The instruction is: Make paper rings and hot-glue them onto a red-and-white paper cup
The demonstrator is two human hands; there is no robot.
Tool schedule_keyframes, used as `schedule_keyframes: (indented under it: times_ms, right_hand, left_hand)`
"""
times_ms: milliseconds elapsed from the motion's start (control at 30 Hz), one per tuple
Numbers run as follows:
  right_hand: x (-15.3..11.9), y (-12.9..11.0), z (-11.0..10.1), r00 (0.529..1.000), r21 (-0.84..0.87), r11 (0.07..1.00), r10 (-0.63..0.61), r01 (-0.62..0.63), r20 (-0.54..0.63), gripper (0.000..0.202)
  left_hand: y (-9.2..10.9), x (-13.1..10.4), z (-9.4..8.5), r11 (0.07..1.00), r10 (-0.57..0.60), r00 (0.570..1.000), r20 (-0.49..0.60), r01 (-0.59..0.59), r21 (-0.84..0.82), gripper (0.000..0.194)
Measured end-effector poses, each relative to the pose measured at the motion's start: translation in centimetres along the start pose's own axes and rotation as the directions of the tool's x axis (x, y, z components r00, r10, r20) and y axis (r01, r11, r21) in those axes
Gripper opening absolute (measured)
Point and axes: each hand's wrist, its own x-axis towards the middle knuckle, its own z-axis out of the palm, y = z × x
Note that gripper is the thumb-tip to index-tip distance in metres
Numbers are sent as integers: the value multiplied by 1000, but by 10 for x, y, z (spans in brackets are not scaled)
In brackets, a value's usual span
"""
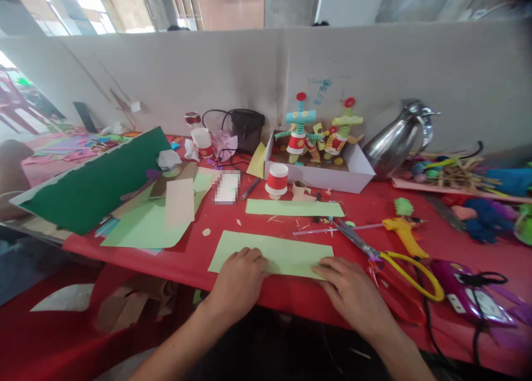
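A light green paper strip (274, 250) lies at the table's front edge, its near side under both hands. My left hand (243, 273) is closed at the strip's near left part, fingers curled over the paper. At the near right corner my right hand (343, 275) pinches the paper, with fingers on top and thumb by the near edge. A second, narrower green strip (294, 208) lies just behind. Scissors with yellow handles (374, 253) rest to the right, blades pointing towards that strip. A red and white paper cup (276, 180) stands upside down behind the strips.
A yellow glue gun (405, 235) and a purple packet (469, 292) lie at right. A white box (324, 177) holds paper-cup figures, beside a leaning steel jug (399, 134). Green sheets (145, 225), brown card (180, 201) and a green panel (100, 184) occupy the left.
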Motion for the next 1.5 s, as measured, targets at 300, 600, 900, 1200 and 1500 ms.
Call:
schedule_keyframes:
  times_ms: [300,600,900,1200,1500]
  right_hand:
    - [23,9,-2,973,163,960,217,-227,76,30]
    - [23,19,15,933,142,925,359,-351,-33,31]
    - [26,17,17,896,-42,895,443,-444,-18,25]
    - [24,9,24,904,-154,891,424,-428,-59,19]
    - [31,11,20,914,-129,905,405,-405,-27,19]
  left_hand:
    - [-64,13,-12,967,-231,972,-34,225,-117,17]
    - [-112,26,-4,931,-248,967,-63,220,-291,24]
    - [-100,27,3,943,-328,940,-92,320,-91,30]
    - [-97,27,12,921,-389,912,-135,379,-94,29]
    - [-84,29,11,905,-421,894,-153,424,-9,26]
